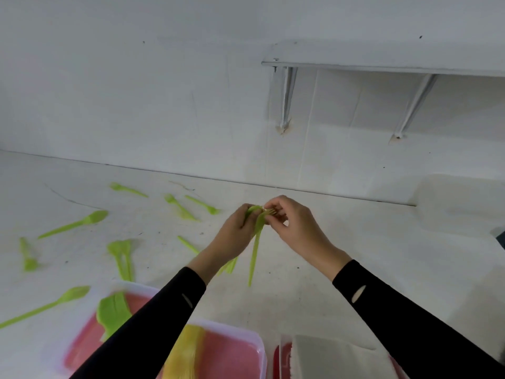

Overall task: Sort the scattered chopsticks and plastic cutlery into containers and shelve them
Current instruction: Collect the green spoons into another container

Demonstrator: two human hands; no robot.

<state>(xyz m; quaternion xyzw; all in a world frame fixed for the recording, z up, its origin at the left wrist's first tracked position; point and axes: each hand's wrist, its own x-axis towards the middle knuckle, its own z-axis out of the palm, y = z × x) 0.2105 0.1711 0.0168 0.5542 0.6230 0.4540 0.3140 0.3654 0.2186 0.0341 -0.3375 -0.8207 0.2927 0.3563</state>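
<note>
Head view: a green plastic fork (257, 242) is held up over the white worktop (355, 242), in the middle of the picture. Its long thin handle is pointed down and toward the person. Its pronged end is pointed up and away, toward the wall. The fork is bright lime green, flat and narrow.

Its top end is pinched by the fingers (276, 207) of the right hand (297, 225), which are curled close together. A few more green handles (229, 265) are gripped by the left hand (235, 228), with its fingers wrapped round them. These handles stick out below the wrist and are pointed down too. Whether the two hands touch cannot be told. Black sleeves are worn on both arms.

More green cutlery is scattered flat on the worktop to the left. A spoon (79, 221) is laid with its bowl up and to the right. A loose fork (180, 206) is laid near the back. A second spoon (49, 303) is laid at the near left.

At the bottom, a clear container (259, 348) with a pink bottom is seen. A green stack (113, 310) is laid in its left part and a yellow bundle (188, 348) in the middle, too blurred to be named. A red container (284, 356) with white paper (328, 356) is set just beside it. A white shelf (382, 64) is fixed on the wall.
</note>
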